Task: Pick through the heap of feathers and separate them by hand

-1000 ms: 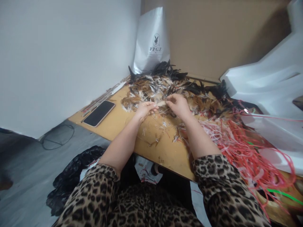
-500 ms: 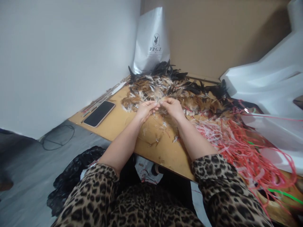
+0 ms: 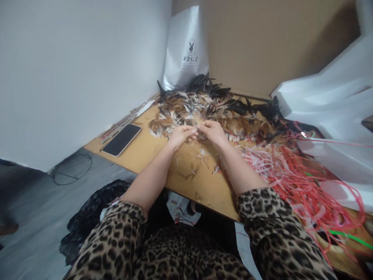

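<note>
My left hand (image 3: pixel 183 136) and my right hand (image 3: pixel 212 131) meet at the near edge of a feather pile (image 3: pixel 186 103). Thumbs and forefingers are pinched together, fingertips nearly touching. A pale tan feather (image 3: pixel 197 118) rises from between them, its lower end hidden by the fingers. The pile is brown and white in front, with long black feathers (image 3: pixel 202 81) behind. Just below my wrists, small feather scraps (image 3: pixel 190 171) lie scattered on the wooden tabletop (image 3: pixel 204 192).
A phone (image 3: pixel 122 140) lies at the table's left side. Behind the feathers stands a silver-white bag (image 3: pixel 186 50) against the wall. Tangled red and pink strips (image 3: pixel 291 182) cover the right side, beside white plastic sheeting (image 3: pixel 326 93). A black plastic bag (image 3: pixel 90 217) sits on the floor.
Both hands stay pinched in almost the same spot, with my left fingertips shifted slightly right. The tan feather between them shows a little more clearly.
</note>
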### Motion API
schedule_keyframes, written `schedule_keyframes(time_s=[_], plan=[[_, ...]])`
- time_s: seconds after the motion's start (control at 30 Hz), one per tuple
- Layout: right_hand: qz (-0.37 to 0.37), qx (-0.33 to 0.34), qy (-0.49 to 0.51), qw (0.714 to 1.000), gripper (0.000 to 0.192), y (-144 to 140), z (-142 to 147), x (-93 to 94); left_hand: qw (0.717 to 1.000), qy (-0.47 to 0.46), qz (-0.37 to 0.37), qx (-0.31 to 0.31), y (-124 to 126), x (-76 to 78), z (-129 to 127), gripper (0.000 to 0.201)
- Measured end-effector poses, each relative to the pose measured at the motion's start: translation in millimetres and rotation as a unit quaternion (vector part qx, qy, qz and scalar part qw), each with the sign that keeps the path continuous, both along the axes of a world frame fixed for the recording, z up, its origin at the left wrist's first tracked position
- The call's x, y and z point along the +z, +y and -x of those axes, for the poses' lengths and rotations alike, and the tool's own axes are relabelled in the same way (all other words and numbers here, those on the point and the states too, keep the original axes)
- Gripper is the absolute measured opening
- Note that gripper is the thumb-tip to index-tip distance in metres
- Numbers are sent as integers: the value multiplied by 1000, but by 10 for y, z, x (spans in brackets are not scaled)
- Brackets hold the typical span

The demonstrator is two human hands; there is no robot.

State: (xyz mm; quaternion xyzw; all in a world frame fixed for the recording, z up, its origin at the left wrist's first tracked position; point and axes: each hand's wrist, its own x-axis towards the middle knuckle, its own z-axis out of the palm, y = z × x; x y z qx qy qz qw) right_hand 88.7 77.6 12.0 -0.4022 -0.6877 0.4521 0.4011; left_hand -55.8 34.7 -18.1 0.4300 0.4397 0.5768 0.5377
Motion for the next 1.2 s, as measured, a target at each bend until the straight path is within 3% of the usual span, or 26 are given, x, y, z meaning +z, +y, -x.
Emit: schedule_keyframes(time_s=[0.17, 0.33, 0.43, 0.53, 0.7, 0.9, 1.2], plan=[[-122, -16, -150, 981, 20, 111, -129, -58, 997, -43, -7, 71, 53, -26, 71, 21], [-263, 38, -373, 889, 21, 100, -213, -87, 993, -68, -3, 100, 50, -4, 93, 21], [-287, 48, -445, 847, 28, 55, -200, -92, 993, -64, 4, 99, 40, 11, 87, 19], [-286, 48, -486, 825, 24, 43, -189, -74, 994, -56, 8, 93, 42, 4, 91, 19], [-265, 48, -461, 846, 20, 92, -246, 64, 996, -51, 22, 72, 34, 4, 97, 15], [-311, 33, -381, 870, 17, 114, -363, 270, 991, -119, 66, 7, -14, 48, 115, 12], [-353, 25, -350, 867, 20, 80, -364, 331, 972, -178, 102, -110, -45, 36, 142, 7]])
